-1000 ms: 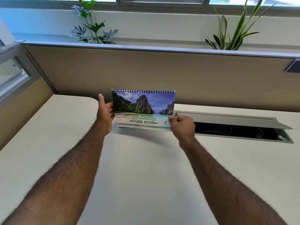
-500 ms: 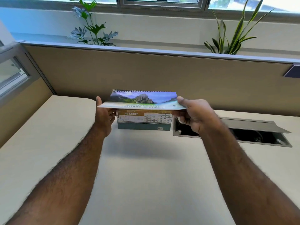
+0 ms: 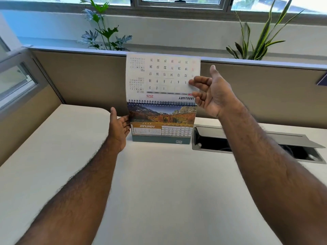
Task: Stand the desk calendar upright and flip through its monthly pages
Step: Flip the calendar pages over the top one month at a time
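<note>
Left hand (image 3: 120, 128): open, palm turned inward, fingers resting against the left edge of the calendar (image 3: 161, 125) and steadying it; not closed around it. Right hand (image 3: 210, 91): raised, palm facing the camera, fingers loosely spread, with the fingertips (image 3: 192, 82) touching the right edge of the lifted page (image 3: 162, 76). Whether the thumb pinches that page from behind cannot be told.

The calendar stands upright on its base on the bench (image 3: 159, 183), near the back edge and just in front of the partition (image 3: 88, 76). The lifted page rises vertically above the wire binding (image 3: 161, 102), its top edge level with the top of the partition. Its printed side faces the camera upside down (heading reads JANUARY 2026, inverted). Below the binding, the exposed front page shows a mountain landscape over a January date grid.

Just beside the calendar's right side, a cable hatch (image 3: 256, 144) is set into the bench with its lid propped open. Two plants stand behind the partition: a leafy plant (image 3: 104, 34) at left and a spiky plant (image 3: 256, 39) at right. A window (image 3: 180, 2) runs across the top.
</note>
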Available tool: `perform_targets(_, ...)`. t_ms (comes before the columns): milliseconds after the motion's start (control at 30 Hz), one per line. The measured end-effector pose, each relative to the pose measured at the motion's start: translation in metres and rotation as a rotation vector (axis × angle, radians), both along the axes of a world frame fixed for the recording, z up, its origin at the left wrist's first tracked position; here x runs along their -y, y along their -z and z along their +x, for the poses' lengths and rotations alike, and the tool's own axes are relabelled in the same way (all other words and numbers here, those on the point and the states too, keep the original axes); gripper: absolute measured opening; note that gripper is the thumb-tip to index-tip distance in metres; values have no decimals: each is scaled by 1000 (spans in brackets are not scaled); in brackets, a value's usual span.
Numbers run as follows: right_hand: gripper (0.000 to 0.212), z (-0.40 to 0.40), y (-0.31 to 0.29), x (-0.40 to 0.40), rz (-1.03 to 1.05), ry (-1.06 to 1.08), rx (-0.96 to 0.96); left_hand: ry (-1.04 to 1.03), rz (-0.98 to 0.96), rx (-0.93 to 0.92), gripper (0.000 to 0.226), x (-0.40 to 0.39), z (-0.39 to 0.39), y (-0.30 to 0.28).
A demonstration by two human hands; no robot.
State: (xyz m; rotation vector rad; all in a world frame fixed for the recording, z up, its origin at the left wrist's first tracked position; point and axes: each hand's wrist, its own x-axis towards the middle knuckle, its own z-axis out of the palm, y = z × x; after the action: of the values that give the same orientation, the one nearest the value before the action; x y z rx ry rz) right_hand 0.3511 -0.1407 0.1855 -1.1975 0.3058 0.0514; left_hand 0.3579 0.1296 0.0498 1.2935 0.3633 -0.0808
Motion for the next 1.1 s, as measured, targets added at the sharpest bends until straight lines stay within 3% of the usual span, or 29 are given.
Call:
perform_targets(367,66,-3,47,-4,-546,3,37,8,20,11,83,1,-2,1)
perform_targets(467,53,-11,71,-9,-635,187,81,8,20,11,82,0,-1,2)
perform_targets(567,41,-21,100,-15,-770,385,-23,-1,24,10,81,0,-1,3)
perform_targets(667,48,-35,128,-25,-890,303,-151,-3,31,7,81,1,-2,5)
perform_targets(733,43,-44,141,-32,-954,240,-126,-5,37,8,78,1,-3,5)
perform_targets(933,31,-57,150,-51,-1019,260,-134,-7,41,13,72,2,-5,4)
perform_targets(1100,24,-58,144,-44,-922,305,-206,4,32,22,77,0,-5,5)
